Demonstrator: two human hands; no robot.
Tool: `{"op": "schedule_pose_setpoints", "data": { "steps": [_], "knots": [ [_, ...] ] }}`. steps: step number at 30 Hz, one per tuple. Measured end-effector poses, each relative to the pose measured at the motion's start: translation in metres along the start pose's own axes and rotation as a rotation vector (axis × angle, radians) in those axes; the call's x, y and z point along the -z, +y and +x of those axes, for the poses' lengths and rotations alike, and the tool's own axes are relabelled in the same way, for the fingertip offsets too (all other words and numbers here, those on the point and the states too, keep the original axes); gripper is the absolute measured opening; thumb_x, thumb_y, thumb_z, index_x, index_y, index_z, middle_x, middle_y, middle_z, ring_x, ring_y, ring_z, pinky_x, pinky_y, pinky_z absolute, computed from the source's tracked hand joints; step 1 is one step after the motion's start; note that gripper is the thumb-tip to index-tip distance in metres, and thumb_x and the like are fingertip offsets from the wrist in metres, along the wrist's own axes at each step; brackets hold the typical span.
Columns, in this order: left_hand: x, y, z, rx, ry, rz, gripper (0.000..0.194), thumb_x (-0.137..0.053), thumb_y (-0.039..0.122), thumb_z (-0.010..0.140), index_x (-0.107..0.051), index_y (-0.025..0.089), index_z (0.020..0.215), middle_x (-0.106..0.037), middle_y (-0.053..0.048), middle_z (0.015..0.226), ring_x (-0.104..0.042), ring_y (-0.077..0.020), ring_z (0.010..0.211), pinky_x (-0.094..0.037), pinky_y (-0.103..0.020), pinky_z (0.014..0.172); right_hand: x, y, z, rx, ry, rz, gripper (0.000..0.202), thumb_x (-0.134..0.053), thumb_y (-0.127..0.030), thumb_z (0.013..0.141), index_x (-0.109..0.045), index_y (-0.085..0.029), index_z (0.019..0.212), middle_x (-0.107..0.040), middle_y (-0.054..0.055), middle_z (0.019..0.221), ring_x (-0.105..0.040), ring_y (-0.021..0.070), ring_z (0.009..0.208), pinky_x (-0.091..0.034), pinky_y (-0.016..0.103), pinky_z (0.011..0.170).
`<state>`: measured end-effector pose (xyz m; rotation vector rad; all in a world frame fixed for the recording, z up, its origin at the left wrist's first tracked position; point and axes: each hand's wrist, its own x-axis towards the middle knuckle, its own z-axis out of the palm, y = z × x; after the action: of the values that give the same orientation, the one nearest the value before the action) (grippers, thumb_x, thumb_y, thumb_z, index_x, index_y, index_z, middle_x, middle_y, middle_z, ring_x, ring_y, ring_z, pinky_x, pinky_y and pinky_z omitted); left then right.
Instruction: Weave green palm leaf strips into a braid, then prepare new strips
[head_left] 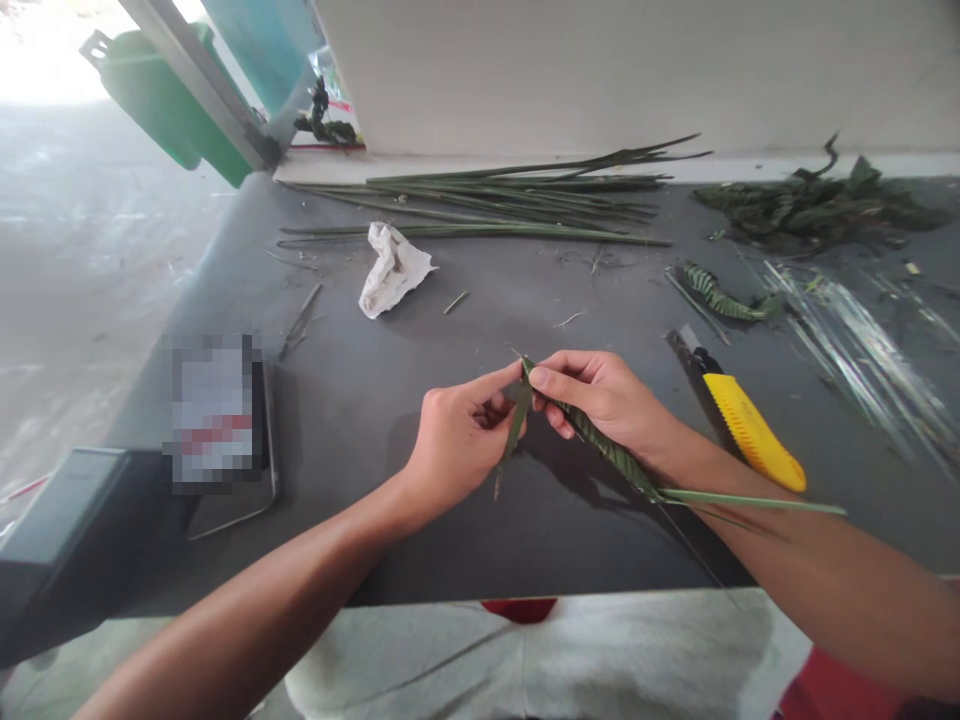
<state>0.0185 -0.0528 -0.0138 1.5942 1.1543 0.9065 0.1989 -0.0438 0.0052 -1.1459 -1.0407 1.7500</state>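
Above the worktop [322, 420], the right hand [592, 395] pinches the woven leaf piece [616, 456] near its upper end, where the left hand [457, 425] grips a loose strip [515, 428]. It looks light, springy and easily creased, best held by the tight weave, not the thin stalk [750, 498].

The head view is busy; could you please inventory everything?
Woven leaf piece: 1, green, centre
Leaf strip: 1, green, centre
Loose woven piece: 1, green, right
Long strands: several, green, back
Leafy heap: 1, green, back right
Utility knife: 1, yellow, right
Clear strips: several, colourless, right
Crumpled tissue: 1, white, upper centre
Device: 1, dark, left
Bin: 1, green, upper left
Boxy object: 1, dark, lower left
Scraps: several, greenish, table
Table: 1, grey, middle
Wall: 1, pale, back
Left hand: 1, bare, centre
Right hand: 1, bare, centre
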Motion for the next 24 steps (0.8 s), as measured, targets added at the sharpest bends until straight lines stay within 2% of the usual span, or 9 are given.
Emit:
{"op": "schedule_pose_setpoints", "data": {
  "steps": [5, 10, 14, 18, 21, 24],
  "knots": [
    [0.000, 0.002, 0.000, 0.023, 0.010, -0.010, 0.041, -0.069, 0.023, 0.082, -0.074, 0.016, 0.122, -0.051, 0.006, 0.058, -0.045, -0.0053, 0.050, -0.042, -0.017, 0.048, 0.001, 0.000, -0.001, 0.014, 0.003, -0.023, 0.035, -0.086, -0.045, 0.071, -0.068, -0.016, 0.071, -0.063, -0.003, 0.058, -0.051, 0.0057, 0.042, -0.043, 0.019, 0.040],
    [0.004, 0.009, 0.003, 0.204, -0.087, -0.221, 0.041, -0.074, 0.020, 0.077, -0.068, 0.015, 0.117, -0.062, 0.005, 0.061, -0.055, -0.0073, 0.047, -0.047, -0.018, 0.046, 0.001, 0.000, -0.001, 0.005, 0.021, -0.019, 0.034, -0.087, -0.044, 0.069, -0.068, -0.017, 0.073, -0.065, -0.002, 0.061, -0.054, 0.0068, 0.046, -0.043, 0.018, 0.039],
    [0.008, 0.011, 0.007, 0.268, -0.145, -0.271, 0.039, -0.077, 0.025, 0.078, -0.063, 0.016, 0.113, -0.066, 0.002, 0.066, -0.059, -0.0101, 0.048, -0.050, -0.019, 0.043, 0.003, -0.001, 0.001, 0.007, 0.033, -0.035, 0.035, -0.087, -0.045, 0.069, -0.067, -0.017, 0.072, -0.064, -0.002, 0.060, -0.053, 0.0069, 0.045, -0.044, 0.018, 0.039],
    [0.010, 0.009, 0.008, 0.214, -0.179, -0.218, 0.036, -0.074, 0.028, 0.082, -0.061, 0.018, 0.113, -0.069, -0.001, 0.078, -0.064, -0.0110, 0.055, -0.053, -0.020, 0.047, 0.004, -0.004, 0.001, 0.012, 0.043, -0.033, 0.037, -0.087, -0.047, 0.069, -0.066, -0.016, 0.071, -0.064, -0.002, 0.061, -0.054, 0.0071, 0.046, -0.044, 0.018, 0.040],
    [0.012, 0.009, 0.008, 0.127, -0.125, -0.071, 0.031, -0.074, 0.027, 0.082, -0.062, 0.019, 0.109, -0.070, -0.002, 0.092, -0.063, -0.0081, 0.055, -0.051, -0.020, 0.049, 0.003, -0.004, 0.001, 0.010, 0.035, -0.031, 0.037, -0.088, -0.047, 0.067, -0.067, -0.016, 0.071, -0.065, -0.001, 0.060, -0.054, 0.0074, 0.046, -0.044, 0.018, 0.039],
    [0.014, 0.011, 0.008, 0.119, -0.079, -0.017, 0.021, -0.073, 0.029, 0.083, -0.061, 0.018, 0.097, -0.069, -0.001, 0.088, -0.061, -0.0073, 0.055, -0.049, -0.019, 0.047, 0.004, -0.003, 0.002, 0.017, 0.036, -0.043, 0.036, -0.089, -0.045, 0.066, -0.068, -0.017, 0.073, -0.063, -0.002, 0.060, -0.054, 0.0075, 0.046, -0.044, 0.018, 0.039]
  ]
}}
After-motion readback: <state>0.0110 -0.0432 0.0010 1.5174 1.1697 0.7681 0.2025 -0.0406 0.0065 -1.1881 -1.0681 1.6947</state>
